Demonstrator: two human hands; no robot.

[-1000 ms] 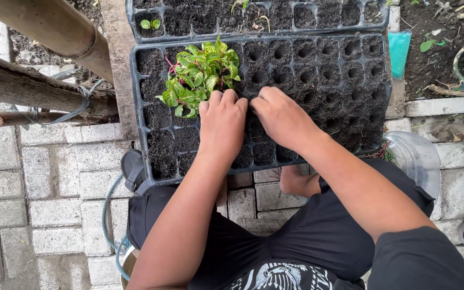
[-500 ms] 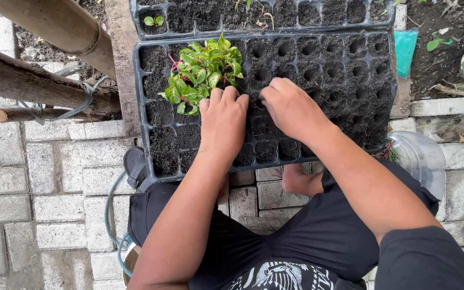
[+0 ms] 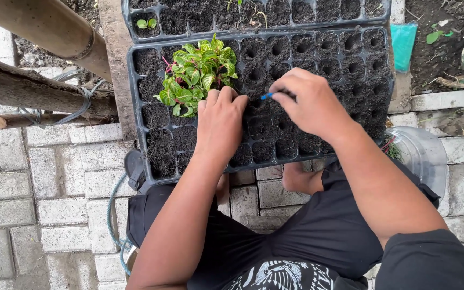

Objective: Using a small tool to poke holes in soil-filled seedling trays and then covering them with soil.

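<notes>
Two hands work over the black plastic soil-filled seedling tray (image 3: pixel 151 156): left hand (image 3: pixel 220 124) flat, fingers loosely curled beside green-veined seedlings (image 3: pixel 197 75); right hand (image 3: pixel 310 104) pinches a thin blue stick (image 3: pixel 267 96).

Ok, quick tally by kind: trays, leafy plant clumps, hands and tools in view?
Black seedling trays: 2, the near one and the far one
Green leafy clumps: 1
Hands on the tray: 2, left hand, right hand
Thin blue-tipped tools: 1
Total: 6

Garden nursery corner — soil-filled seedling tray (image 3: pixel 140 134) on paving bricks (image 3: pixel 38 177), bamboo poles (image 3: pixel 44 27) left of the tray.
</notes>
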